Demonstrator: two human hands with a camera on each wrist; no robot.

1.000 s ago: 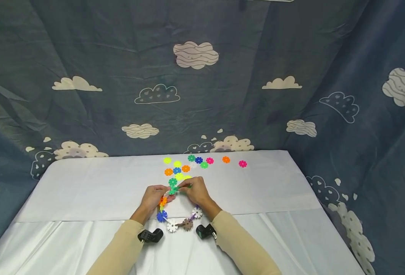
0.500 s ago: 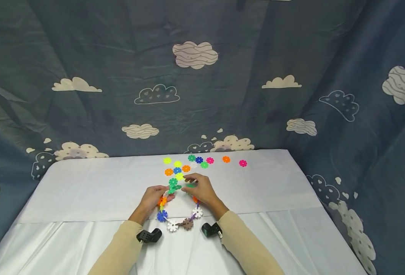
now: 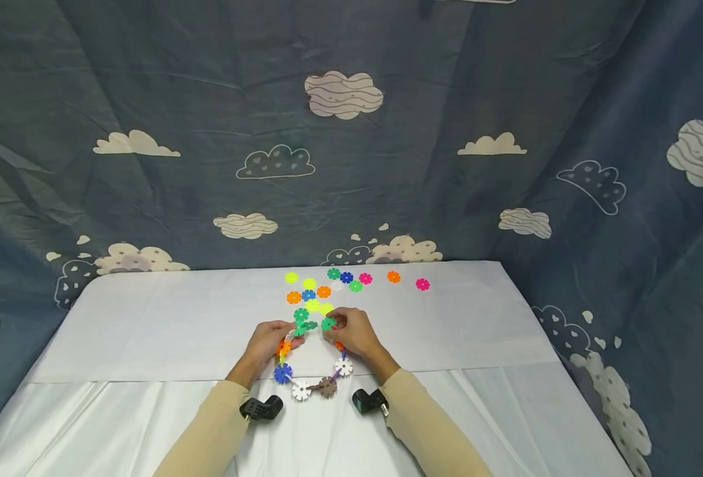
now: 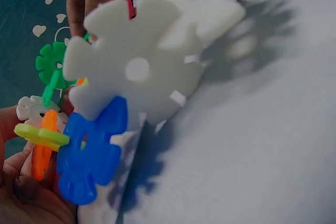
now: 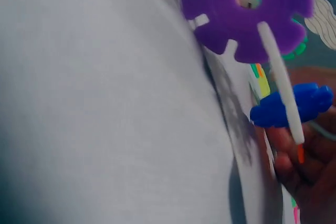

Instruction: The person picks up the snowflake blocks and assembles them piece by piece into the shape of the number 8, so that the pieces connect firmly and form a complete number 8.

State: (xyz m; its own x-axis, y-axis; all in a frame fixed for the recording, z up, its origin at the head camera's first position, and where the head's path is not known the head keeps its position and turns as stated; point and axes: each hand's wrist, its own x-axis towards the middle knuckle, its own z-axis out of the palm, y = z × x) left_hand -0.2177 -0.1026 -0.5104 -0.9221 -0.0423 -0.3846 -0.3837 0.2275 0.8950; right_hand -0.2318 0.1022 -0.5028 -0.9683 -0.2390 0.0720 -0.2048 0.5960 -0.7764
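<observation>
A curved chain of slotted plastic flower discs hangs between the hands. My left hand point(image 3: 264, 343) pinches its left end, beside a white disc point(image 4: 31, 109) and a cluster of green discs point(image 3: 299, 329). From there the chain runs through an orange disc point(image 4: 44, 156), a yellow disc point(image 4: 39, 136), a blue disc point(image 3: 282, 373), a white disc point(image 3: 301, 392), a brown disc point(image 3: 327, 387) and a purple disc point(image 5: 220, 14). My right hand point(image 3: 356, 333) holds the right end, where a green disc point(image 3: 328, 324) faces up, a short gap from the left cluster. Its fingers partly hide this end.
Loose discs lie beyond the hands on the white-covered table point(image 3: 178, 331): a yellow disc point(image 3: 291, 277), an orange disc point(image 3: 293, 297), a pink disc point(image 3: 423, 284) and several others. A dark cloud-print curtain point(image 3: 387, 165) stands behind the table.
My right hand has drawn away to the right from the green cluster, and its green disc has turned from edge-on to face-up. The left hand stays in place.
</observation>
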